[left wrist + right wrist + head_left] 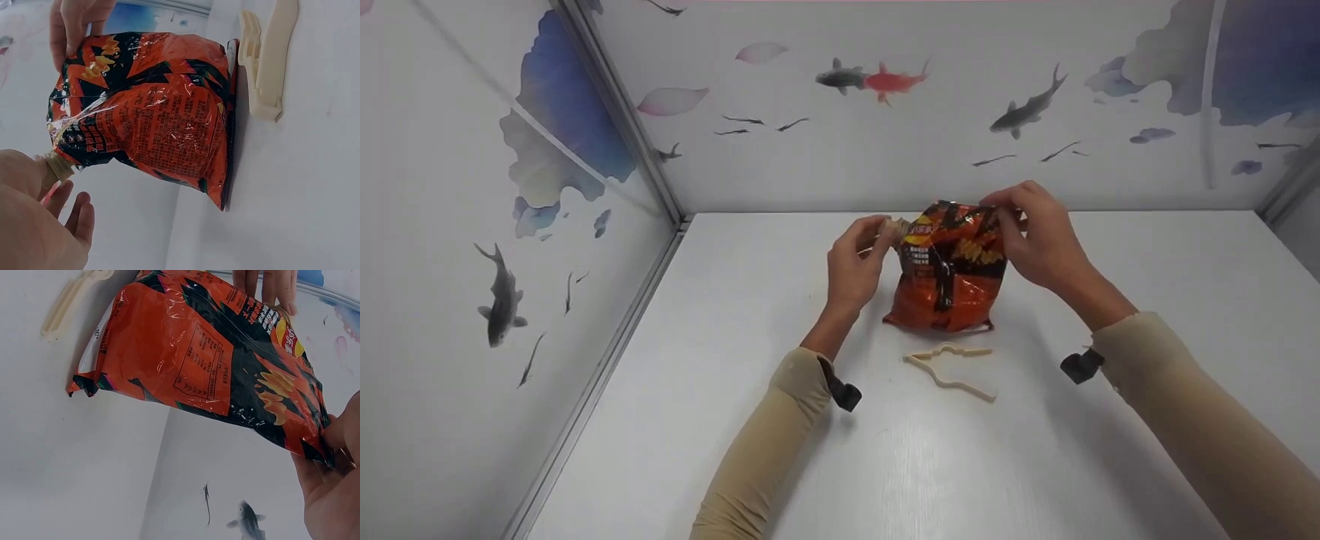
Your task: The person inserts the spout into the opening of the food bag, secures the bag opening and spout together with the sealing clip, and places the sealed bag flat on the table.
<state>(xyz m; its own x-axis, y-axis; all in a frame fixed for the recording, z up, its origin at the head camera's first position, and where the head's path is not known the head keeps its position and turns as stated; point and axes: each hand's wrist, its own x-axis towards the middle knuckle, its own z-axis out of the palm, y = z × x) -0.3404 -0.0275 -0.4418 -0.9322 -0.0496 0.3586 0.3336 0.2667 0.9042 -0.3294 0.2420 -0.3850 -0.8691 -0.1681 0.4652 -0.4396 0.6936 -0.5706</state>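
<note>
An orange-and-black chip bag with a yellow logo stands upright on the white table. At its upper right corner my right hand pinches the bag between thumb and fingers, as the right wrist view shows from below. My left hand holds a beige ribbed spout at the bag's upper left corner; the palm and fingers partly cover it. Just in front of the bag lies a beige hinged bag clip, its two arms spread into a V. Neither hand touches this clip.
The white table meets a back wall painted with fish right behind the bag. A side wall with a metal-edged frame runs along the left.
</note>
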